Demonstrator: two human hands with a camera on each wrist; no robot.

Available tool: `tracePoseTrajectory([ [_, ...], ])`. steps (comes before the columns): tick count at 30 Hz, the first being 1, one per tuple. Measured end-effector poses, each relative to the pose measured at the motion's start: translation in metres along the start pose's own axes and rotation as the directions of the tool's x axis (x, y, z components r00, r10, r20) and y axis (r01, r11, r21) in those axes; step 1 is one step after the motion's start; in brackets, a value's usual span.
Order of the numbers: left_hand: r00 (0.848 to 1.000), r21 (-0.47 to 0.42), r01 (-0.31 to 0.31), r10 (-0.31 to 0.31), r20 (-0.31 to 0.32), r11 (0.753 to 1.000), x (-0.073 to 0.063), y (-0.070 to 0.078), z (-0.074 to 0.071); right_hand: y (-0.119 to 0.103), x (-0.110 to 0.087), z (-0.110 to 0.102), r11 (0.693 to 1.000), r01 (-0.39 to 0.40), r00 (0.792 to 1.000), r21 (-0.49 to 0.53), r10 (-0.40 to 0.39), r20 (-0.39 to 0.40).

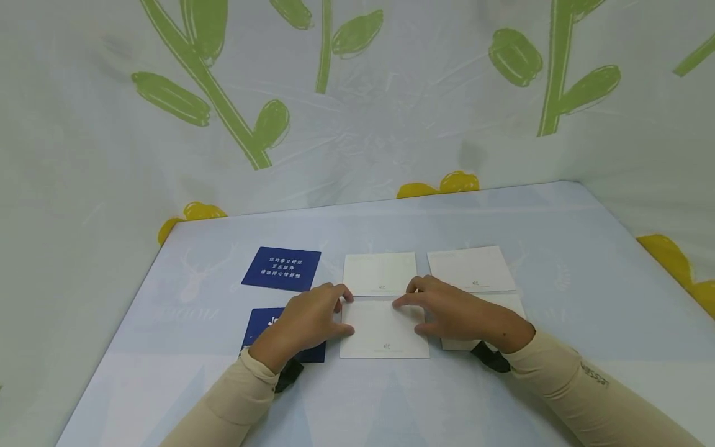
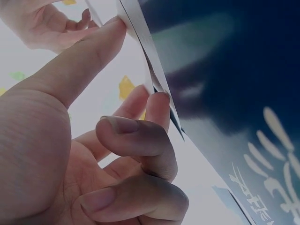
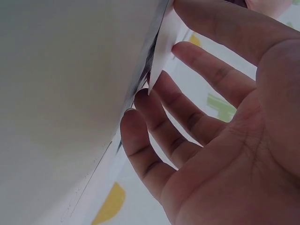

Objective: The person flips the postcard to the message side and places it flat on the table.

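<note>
In the head view a white card (image 1: 385,332) with a small printed mark lies front centre, between my two hands. My left hand (image 1: 313,316) is at its left edge, thumb and index finger touching near that side, while part of the hand covers a dark blue card (image 1: 258,326). At the right side my right hand (image 1: 447,310) touches the same white card near its top and right edge. The left wrist view shows the thumb (image 2: 101,49) against the card's edge and the other fingers bent. Extended fingers (image 3: 187,112) meet a card corner in the right wrist view.
Behind the front row lie a dark blue card (image 1: 282,268) with white writing, a white card (image 1: 380,272) and another white card (image 1: 472,268). Partly under the right forearm is one more white card (image 1: 505,302). The pale table (image 1: 184,372) meets a leaf-patterned curtain (image 1: 391,124).
</note>
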State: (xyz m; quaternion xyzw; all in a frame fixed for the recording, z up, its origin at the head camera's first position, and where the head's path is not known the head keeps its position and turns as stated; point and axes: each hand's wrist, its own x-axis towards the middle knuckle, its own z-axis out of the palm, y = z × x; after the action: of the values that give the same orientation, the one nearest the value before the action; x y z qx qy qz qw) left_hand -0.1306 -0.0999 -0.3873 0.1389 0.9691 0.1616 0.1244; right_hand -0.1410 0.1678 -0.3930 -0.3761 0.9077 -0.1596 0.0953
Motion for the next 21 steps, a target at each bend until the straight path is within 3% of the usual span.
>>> tracePoseTrajectory([
  [9, 1.000, 0.018, 0.000, 0.000, 0.006, 1.000, -0.0007, 0.0008, 0.0002, -0.0003, -0.0001, 0.0003, 1.000, -0.019, 1.000, -0.015, 0.019, 0.016],
  [21, 0.999, 0.067, -0.014, 0.017, -0.031, 0.998, -0.0040, 0.0024, -0.0010, -0.0006, 0.0002, 0.0013, 0.999, -0.005, 1.000, -0.054, 0.006, 0.020],
])
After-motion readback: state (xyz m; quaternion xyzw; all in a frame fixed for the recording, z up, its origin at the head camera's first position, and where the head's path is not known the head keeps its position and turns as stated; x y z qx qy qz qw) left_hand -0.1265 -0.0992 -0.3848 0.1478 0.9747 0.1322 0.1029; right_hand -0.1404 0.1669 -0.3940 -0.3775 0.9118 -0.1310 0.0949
